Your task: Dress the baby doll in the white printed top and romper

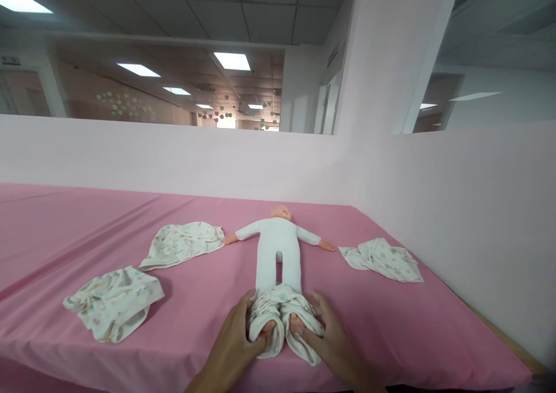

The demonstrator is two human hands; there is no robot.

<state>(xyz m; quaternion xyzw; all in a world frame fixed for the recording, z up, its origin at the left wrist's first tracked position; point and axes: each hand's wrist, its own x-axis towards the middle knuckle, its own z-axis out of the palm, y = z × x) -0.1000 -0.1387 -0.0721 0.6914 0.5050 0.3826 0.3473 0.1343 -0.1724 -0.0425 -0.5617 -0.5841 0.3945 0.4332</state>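
Observation:
A baby doll [278,242] in a white bodysuit lies on its back on the pink table [195,300], arms spread and head toward the wall. Bunched patterned trousers [280,315] sit around its lower legs. My left hand [237,338] grips the left side of the bunched cloth, thumb tucked into the opening. My right hand [324,332] grips the right side the same way. The doll's feet are hidden inside the cloth.
Three more patterned baby garments lie on the table: one at the front left [113,303], one left of the doll [182,243], one to its right [381,259]. A pale partition wall [456,208] borders the table behind and on the right.

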